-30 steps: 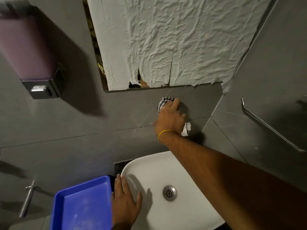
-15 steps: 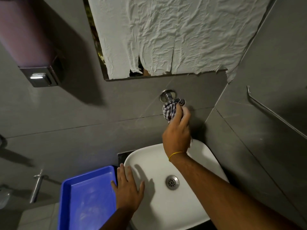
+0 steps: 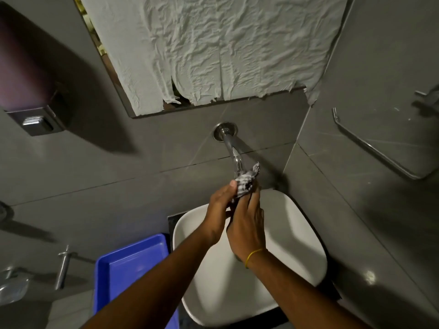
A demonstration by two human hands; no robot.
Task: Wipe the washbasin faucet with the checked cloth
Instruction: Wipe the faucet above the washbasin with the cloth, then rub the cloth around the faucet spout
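Note:
A chrome faucet [image 3: 230,143] sticks out of the grey tiled wall above the white washbasin [image 3: 295,236]. Its round wall flange and most of its spout are bare. The checked cloth [image 3: 245,181] is bunched around the spout's outer tip. My right hand [image 3: 247,224], with a yellow band on the wrist, grips the cloth from below and the right. My left hand [image 3: 219,210] meets it from the left, with its thumb and fingers on the cloth too. The spout's end is hidden by cloth and fingers.
A blue plastic tray [image 3: 133,269] sits left of the basin. A mirror covered with crumpled white paper [image 3: 213,48] hangs above the faucet. A soap dispenser [image 3: 28,96] is on the left wall, a metal rail [image 3: 370,146] on the right wall, another tap [image 3: 63,267] low left.
My right hand has slid the cloth from the flange down the spout to its tip. My left hand has left the basin rim and joined the right on the cloth.

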